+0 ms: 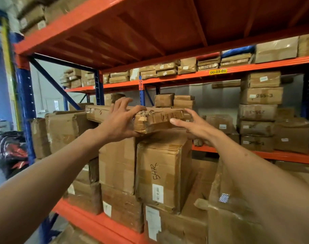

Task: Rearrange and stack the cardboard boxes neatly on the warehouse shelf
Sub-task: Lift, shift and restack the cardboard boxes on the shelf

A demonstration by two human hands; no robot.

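Left hand (121,120): fingers clamped on the near corner of the flat, battered brown cardboard box (141,117).
Right hand (194,125): fingers apart, just beside it.
Box: on top of the tall brown carton (162,173).
Left to do: probably straightening it.

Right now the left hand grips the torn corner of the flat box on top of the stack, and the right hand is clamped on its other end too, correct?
Not quite. The head view shows the left hand gripping the torn corner of the flat box, which lies on the tall box marked 5472. But the right hand is open, fingers spread, beside the box's near edge and not clamped on it.
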